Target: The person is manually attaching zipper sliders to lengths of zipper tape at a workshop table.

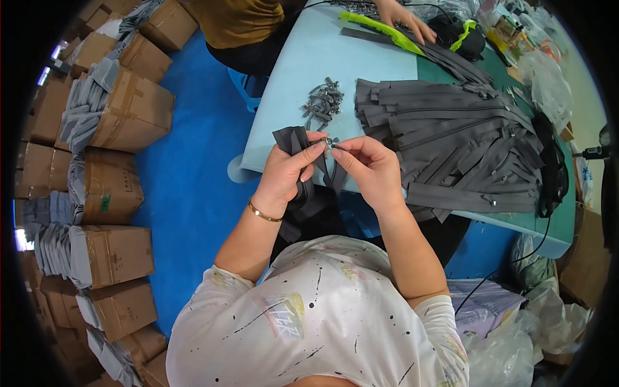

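Note:
Dark grey zipper tape is gripped in my left hand, its lower end hanging down past the table edge. Thumb and fingers of my right hand pinch a small metal zipper slider at the tape's end, close to my left thumb. Whether the slider is on the tape I cannot tell. Just beyond my hands lies a small pile of sliders with grey pulls on the light blue table. To the right a wide heap of dark grey zippers is spread out.
Across the table a co-worker's hand rests near neon yellow-green strips and dark zippers. Cardboard boxes with folded grey cloth line the left, beside blue flooring. A black cable hangs off the right edge above plastic bags.

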Available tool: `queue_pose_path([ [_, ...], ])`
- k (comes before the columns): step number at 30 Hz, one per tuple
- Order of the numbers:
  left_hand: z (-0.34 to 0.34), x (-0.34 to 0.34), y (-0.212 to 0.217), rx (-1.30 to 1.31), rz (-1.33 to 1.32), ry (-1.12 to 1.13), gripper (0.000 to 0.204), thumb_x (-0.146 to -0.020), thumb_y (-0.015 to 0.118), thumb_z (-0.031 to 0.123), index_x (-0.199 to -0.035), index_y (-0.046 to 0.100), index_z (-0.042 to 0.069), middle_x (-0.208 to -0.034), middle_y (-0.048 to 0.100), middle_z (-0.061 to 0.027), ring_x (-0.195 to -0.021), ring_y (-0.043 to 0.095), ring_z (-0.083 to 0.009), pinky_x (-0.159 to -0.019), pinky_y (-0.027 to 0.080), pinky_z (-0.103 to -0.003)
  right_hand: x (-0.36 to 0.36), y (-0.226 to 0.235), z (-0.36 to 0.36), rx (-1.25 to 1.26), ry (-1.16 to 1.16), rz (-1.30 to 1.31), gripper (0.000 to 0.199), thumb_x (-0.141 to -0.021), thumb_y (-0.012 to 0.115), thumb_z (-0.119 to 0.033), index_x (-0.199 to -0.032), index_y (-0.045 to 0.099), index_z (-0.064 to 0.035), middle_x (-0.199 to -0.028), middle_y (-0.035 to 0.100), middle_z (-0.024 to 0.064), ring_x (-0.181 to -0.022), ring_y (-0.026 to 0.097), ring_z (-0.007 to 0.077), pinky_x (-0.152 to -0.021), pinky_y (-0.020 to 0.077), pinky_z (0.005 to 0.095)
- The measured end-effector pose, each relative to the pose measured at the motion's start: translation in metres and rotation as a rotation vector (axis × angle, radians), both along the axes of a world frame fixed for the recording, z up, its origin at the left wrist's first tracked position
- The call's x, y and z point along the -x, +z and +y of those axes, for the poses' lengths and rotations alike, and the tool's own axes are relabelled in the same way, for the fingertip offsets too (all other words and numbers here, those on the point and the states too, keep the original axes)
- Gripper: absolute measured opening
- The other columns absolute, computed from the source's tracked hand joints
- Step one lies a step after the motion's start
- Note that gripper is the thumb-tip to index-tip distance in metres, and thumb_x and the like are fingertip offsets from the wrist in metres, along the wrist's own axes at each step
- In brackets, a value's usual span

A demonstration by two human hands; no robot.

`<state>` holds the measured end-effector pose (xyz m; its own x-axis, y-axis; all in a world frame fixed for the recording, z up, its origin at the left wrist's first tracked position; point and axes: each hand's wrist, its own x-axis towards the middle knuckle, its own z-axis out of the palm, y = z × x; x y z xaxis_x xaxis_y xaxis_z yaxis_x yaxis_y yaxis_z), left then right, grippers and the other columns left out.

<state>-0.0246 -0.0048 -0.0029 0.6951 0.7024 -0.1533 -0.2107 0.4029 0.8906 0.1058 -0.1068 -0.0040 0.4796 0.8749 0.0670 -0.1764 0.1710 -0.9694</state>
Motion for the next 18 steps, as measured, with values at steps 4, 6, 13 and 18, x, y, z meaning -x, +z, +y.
queue_pose_path([
  [4,-0.0004,0.0022,-0.0019,-0.025,0.033,-0.034,0.018,-0.083,0.062,0.007,-0.1,0.061,0.0,-0.081,0.061,-0.005,-0.05,0.044,-0.005,-0.041,0.03,-0.017,-0.001,0.0051,-0.0026,0.084,0.06,0.027,0.011,-0.082,0.064,-0.005,-0.09,0.062,0.0016,-0.08,0.063,0.0009,-0.072,0.055,0.0042,-0.063,0.0452,0.018],
  [6,-0.0015,0.0018,-0.0011,-0.034,0.047,-0.037,0.017,-0.083,0.062,0.006,-0.099,0.062,0.0,-0.08,0.061,-0.0047,-0.05,0.044,-0.0046,-0.041,0.029,-0.017,-0.0021,0.0032,-0.0033,0.105,0.05,0.013,0.011,-0.081,0.065,-0.005,-0.089,0.062,0.0018,-0.079,0.063,0.001,-0.071,0.055,0.0043,-0.063,0.0453,0.018],
  [13,-0.0035,0.0019,-0.0002,-0.244,0.14,-0.049,0.014,-0.081,0.065,0.006,-0.094,0.063,0.001,-0.075,0.059,-0.0001,-0.047,0.04,-0.0027,-0.04,0.028,-0.017,-0.005,0.0035,-0.0073,0.197,0.072,-0.029,0.009,-0.08,0.066,-0.003,-0.087,0.062,0.0014,-0.077,0.061,-0.0013,-0.07,0.053,0.0031,-0.062,0.042,0.0167],
  [18,-0.0081,-0.0009,0.0017,-0.33,0.183,-0.042,0.016,-0.082,0.066,0.011,-0.095,0.066,0.003,-0.06,0.046,0.0066,-0.045,0.035,-0.0008,-0.04,0.026,-0.018,-0.0067,0.0001,-0.0071,0.2,0.05,-0.02,0.009,-0.08,0.066,-0.004,-0.086,0.062,0.0019,-0.076,0.062,-0.0001,-0.068,0.054,0.0038,-0.061,0.0432,0.0176],
])
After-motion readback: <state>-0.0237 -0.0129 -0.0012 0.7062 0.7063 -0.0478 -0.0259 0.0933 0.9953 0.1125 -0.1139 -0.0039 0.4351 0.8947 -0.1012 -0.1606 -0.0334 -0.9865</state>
